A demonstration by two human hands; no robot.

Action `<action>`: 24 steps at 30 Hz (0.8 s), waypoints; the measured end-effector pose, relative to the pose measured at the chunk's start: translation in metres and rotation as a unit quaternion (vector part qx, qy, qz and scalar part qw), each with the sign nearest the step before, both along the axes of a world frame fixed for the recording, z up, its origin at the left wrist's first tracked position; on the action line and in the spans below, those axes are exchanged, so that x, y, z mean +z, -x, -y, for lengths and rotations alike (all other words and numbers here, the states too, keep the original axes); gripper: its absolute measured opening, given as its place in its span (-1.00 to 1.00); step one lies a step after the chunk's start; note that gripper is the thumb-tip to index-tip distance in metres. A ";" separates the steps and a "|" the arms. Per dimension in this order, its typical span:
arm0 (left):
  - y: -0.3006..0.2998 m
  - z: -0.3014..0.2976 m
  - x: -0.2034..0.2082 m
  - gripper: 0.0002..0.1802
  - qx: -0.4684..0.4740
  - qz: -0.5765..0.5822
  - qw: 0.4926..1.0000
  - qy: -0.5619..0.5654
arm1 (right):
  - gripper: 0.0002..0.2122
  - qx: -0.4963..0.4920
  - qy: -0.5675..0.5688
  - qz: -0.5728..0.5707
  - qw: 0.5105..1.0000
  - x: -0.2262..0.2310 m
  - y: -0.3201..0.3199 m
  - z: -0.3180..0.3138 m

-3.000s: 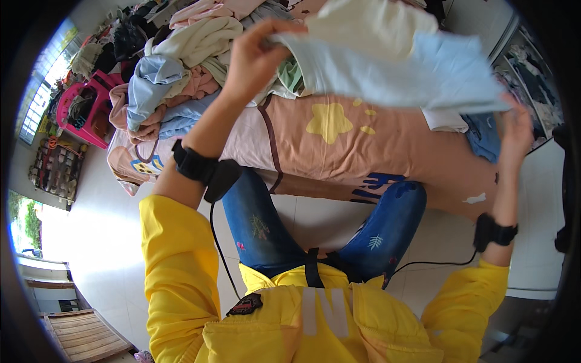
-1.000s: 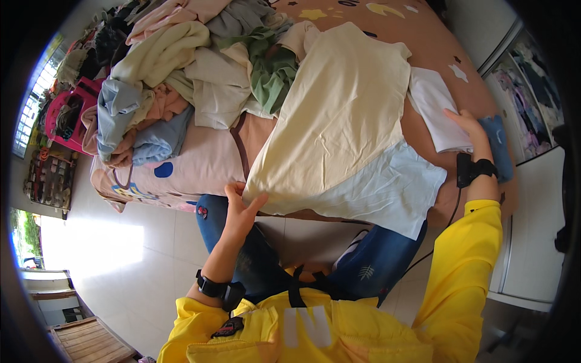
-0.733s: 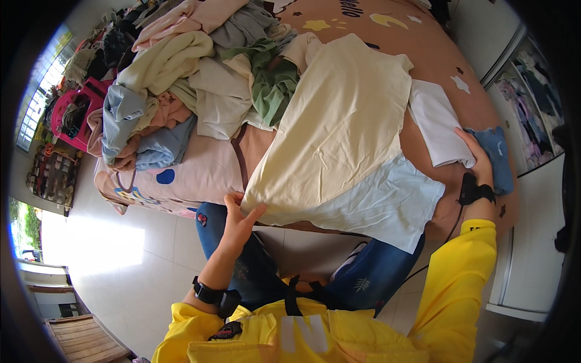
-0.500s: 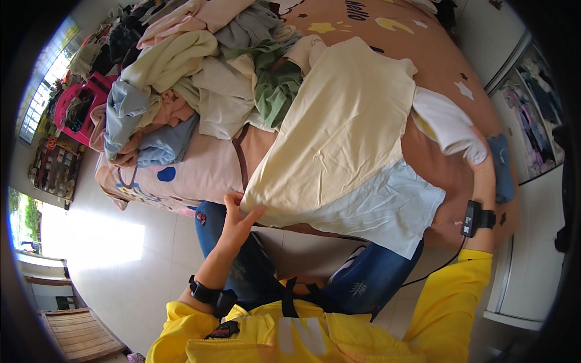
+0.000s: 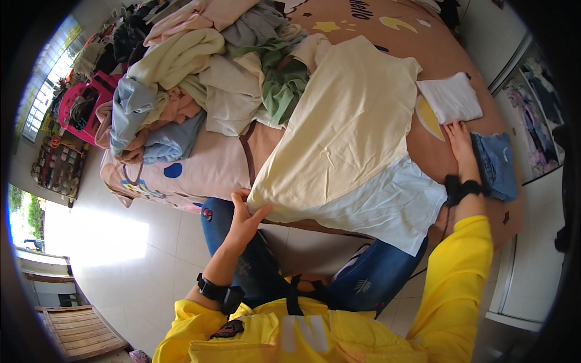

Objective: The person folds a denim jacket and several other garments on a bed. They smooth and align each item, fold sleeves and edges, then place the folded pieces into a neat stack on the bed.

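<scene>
A cream garment (image 5: 345,121) lies spread over the near edge of the bed, and a pale blue garment (image 5: 387,199) shows from beneath its lower right side. My left hand (image 5: 245,218) grips the cream garment's near left corner between thumb and fingers. At the right, a folded white cloth (image 5: 451,98) rests on the bed. My right hand (image 5: 461,145) is palm down with fingers stretched out, their tips touching the white cloth's near edge. Beside that wrist lies a folded pair of denim shorts or jeans (image 5: 497,166).
A heap of rumpled clothes (image 5: 181,66) covers the bed's left part, over a brown and pink patterned sheet (image 5: 181,181). Beyond it stands a pink basket (image 5: 85,106). At right is a wardrobe (image 5: 532,242) with clothes inside. My knees are against the bed's near side.
My right hand has let go of the white cloth, which now lies flat and folded, and has drawn back toward me. My left hand keeps the same corner.
</scene>
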State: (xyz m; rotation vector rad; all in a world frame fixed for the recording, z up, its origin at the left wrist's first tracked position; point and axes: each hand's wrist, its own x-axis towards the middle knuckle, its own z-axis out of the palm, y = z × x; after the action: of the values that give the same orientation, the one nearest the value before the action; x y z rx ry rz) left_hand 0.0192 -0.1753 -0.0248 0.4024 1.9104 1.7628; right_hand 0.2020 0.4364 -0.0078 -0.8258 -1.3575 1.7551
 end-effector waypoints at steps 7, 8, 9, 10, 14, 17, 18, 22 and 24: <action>0.002 0.004 -0.015 -0.44 -0.023 -0.027 0.998 -0.060 | -0.45 0.163 0.008 0.003 0.987 0.006 -0.046 0.024; 0.001 0.005 -0.018 -0.44 -0.020 -0.029 0.997 -0.072 | -0.45 0.164 0.015 0.024 0.986 0.010 -0.053 0.034; 0.000 0.004 -0.022 -0.44 -0.021 -0.021 0.996 -0.088 | -0.44 0.147 0.031 0.037 0.988 0.013 -0.060 0.044; -0.002 0.004 -0.026 -0.44 -0.019 -0.033 0.992 -0.118 | -0.43 0.159 0.019 0.027 0.987 0.014 -0.065 0.055; -0.007 0.000 -0.041 -0.44 -0.003 -0.035 0.984 -0.175 | -0.41 0.140 0.024 0.035 0.989 0.014 -0.084 0.094; -0.015 -0.003 -0.046 -0.47 -0.006 -0.008 0.981 -0.196 | -0.38 0.104 0.040 0.037 0.993 0.012 -0.096 0.119; -0.019 -0.005 -0.046 -0.47 0.007 0.017 0.983 -0.184 | -0.37 0.113 0.024 0.039 0.993 0.013 -0.099 0.127; -0.035 -0.012 -0.042 -0.31 -0.025 0.059 0.987 -0.145 | -0.36 0.084 0.036 0.063 0.994 0.013 -0.103 0.161; -0.037 -0.015 -0.039 -0.36 -0.040 0.136 0.984 -0.106 | -0.35 0.073 0.042 0.072 0.994 0.013 -0.103 0.180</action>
State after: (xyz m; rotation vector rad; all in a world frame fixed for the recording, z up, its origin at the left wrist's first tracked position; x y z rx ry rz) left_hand 0.0563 -0.1606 -0.0640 0.2902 1.5066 1.8680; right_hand 0.3047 0.2561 0.0048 -0.9342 -1.4782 1.9068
